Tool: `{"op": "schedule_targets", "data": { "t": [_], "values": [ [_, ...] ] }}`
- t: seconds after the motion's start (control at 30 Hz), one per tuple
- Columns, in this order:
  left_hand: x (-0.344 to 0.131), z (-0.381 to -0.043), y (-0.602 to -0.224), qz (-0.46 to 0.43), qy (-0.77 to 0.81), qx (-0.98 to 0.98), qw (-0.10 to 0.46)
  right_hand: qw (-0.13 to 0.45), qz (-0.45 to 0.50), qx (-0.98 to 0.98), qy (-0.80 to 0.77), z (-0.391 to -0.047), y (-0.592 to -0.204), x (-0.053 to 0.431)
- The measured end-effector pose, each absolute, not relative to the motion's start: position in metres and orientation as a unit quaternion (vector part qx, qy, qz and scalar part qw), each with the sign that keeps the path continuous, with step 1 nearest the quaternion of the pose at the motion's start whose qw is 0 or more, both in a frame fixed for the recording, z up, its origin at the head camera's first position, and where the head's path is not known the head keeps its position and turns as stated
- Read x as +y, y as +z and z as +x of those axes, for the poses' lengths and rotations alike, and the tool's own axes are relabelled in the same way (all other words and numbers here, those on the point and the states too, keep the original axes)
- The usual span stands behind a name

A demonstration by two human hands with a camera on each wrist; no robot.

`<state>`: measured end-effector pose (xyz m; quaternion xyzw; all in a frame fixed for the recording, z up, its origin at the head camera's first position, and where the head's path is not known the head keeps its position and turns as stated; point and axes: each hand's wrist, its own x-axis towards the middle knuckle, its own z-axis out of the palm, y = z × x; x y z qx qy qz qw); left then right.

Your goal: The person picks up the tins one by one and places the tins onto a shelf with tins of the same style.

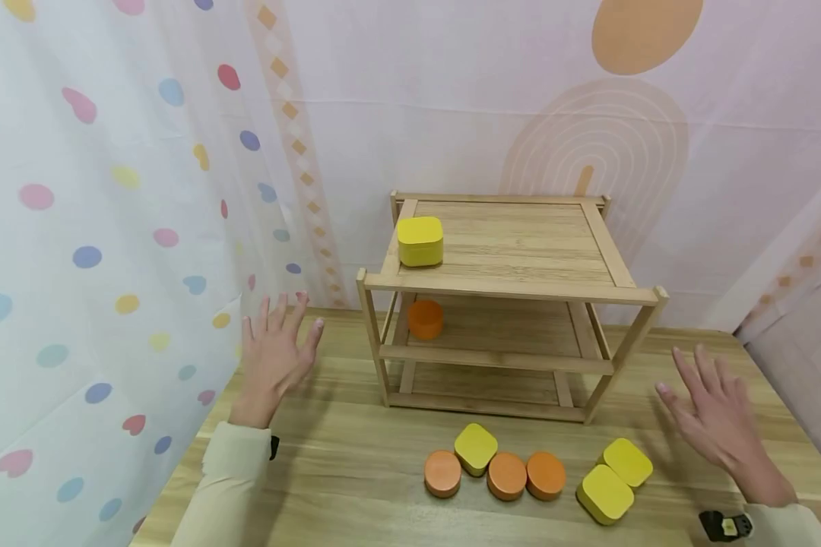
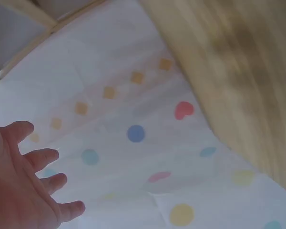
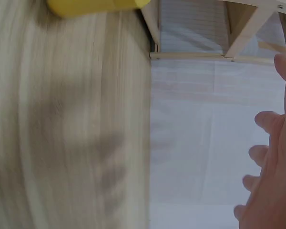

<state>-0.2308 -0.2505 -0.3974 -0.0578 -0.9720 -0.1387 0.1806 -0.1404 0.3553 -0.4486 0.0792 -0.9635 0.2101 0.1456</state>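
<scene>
While hands (image 1: 274, 361) (image 1: 714, 410) hover, rack (image 1: 520, 243) holds yel. block (image 1: 420, 241) atop; orng. cyl. (image 1: 426, 320) below

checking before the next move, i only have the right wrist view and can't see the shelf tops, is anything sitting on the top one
Observer: Yes, one yellow block sits toward the left end of the top shelf.
Operator: ok and one level down
Observer: A round orange block sits on the middle shelf, also toward its left end.
Operator: anything held over on the left side
Observer: No, the left hand is empty, its fingers spread, to the left of the rack.
</scene>
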Motion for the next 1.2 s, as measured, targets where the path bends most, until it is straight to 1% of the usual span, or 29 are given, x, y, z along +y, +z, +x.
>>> {"op": "schedule_targets", "data": {
  "t": [0.13, 0.23, 0.33, 0.47, 0.67, 0.8, 0.93, 1.2],
  "values": [
    [-0.247, -0.229, -0.386, -0.061, -0.197, -0.960, 0.188, 0.120, 0.107, -0.936, 0.314, -0.137, -0.450, 0.355],
    [-0.241, -0.230, -0.379, -0.075, -0.247, -0.938, 0.231, 0.099, 0.124, -0.911, 0.380, -0.135, -0.450, 0.354],
    [-0.233, -0.232, -0.372, -0.097, -0.291, -0.912, 0.273, 0.082, 0.130, -0.899, 0.410, -0.134, -0.450, 0.353],
    [-0.223, -0.230, -0.362, -0.118, -0.331, -0.891, 0.287, 0.061, 0.131, -0.892, 0.427, -0.133, -0.452, 0.354],
    [-0.210, -0.227, -0.350, -0.138, -0.385, -0.873, 0.266, 0.048, 0.139, -0.880, 0.451, -0.128, -0.456, 0.354],
    [-0.202, -0.226, -0.345, -0.147, -0.422, -0.861, 0.241, 0.043, 0.167, -0.856, 0.488, -0.124, -0.462, 0.355],
    [-0.195, -0.224, -0.339, -0.157, -0.453, -0.846, 0.233, 0.024, 0.197, -0.824, 0.530, -0.120, -0.473, 0.357],
    [-0.174, -0.224, -0.325, -0.179, -0.496, -0.822, 0.217, -0.064, 0.255, -0.742, 0.616, -0.116, -0.487, 0.363]
  ]
}}
